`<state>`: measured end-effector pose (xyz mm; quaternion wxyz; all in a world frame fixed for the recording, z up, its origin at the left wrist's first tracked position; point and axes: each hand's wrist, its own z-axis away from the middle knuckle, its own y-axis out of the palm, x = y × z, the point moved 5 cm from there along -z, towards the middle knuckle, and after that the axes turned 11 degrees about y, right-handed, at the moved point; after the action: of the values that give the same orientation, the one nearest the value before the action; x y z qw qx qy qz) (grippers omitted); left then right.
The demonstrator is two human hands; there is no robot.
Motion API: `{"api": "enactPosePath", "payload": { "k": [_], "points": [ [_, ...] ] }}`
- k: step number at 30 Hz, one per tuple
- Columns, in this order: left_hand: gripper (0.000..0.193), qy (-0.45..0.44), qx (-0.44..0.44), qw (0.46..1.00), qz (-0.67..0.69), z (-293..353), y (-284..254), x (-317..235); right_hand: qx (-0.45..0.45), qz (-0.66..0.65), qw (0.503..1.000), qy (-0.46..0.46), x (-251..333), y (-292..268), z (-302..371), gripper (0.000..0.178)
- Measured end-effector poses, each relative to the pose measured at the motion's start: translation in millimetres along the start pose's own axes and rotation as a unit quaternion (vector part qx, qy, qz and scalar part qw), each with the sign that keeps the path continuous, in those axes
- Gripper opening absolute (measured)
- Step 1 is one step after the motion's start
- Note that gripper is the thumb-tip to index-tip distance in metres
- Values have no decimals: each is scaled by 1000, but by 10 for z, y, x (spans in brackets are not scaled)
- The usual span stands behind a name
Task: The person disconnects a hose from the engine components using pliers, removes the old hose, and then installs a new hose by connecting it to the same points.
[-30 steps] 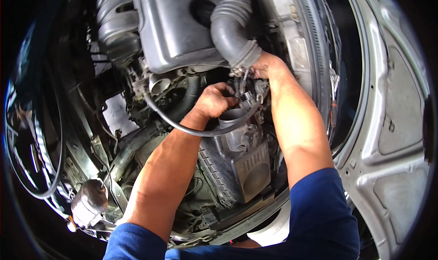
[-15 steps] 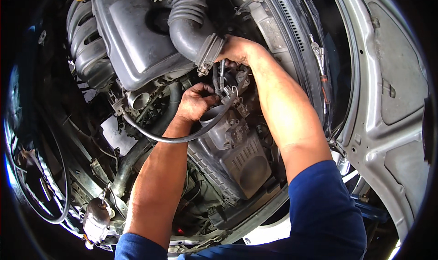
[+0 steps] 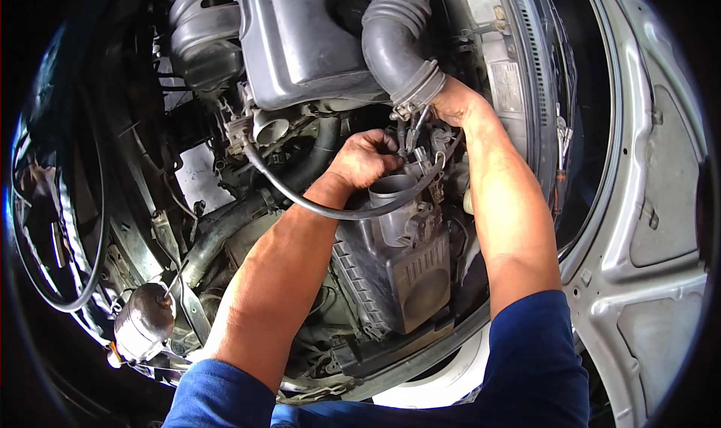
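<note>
My left hand is closed, thumb and fingers pinched together, beside thin dark hoses and a connector; what lies between the fingertips is hidden. My right hand reaches in behind the clamped end of a black ribbed air intake duct, its fingers out of sight. Just below my left hand is the round open neck of a black air filter box. A black rubber hose loops across in front of that neck, passing over my left wrist.
A dark plastic engine cover lies at the top, beside the curved intake manifold pipes. The raised grey hood fills the right side. A metal canister sits at lower left. A tool with a red handle rests near the cowl.
The whole view has shifted, so the engine bay sits farther right and slightly higher. Both hands stay at the same spots among the hoses, with no clear change of grip.
</note>
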<state>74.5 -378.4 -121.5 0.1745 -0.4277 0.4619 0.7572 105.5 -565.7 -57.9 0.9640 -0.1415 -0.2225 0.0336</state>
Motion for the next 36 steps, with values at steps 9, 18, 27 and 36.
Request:
{"api": "enactPosePath", "payload": {
  "k": [9,18,27,36],
  "points": [
    [30,47,-5,994,-100,21,-52,-58,43,-41,993,104,-60,-16,40,33],
    [24,36,-3,996,-79,39,-46,-76,66,-81,988,113,-113,-48,-70,23],
    [18,-37,-15,998,-39,-45,-41,-25,6,-42,996,82,-163,-92,-210,22],
    [19,-57,-26,998,-9,-22,-49,-70,-3,-75,997,-29,-53,-4,-175,25]
  ]
}}
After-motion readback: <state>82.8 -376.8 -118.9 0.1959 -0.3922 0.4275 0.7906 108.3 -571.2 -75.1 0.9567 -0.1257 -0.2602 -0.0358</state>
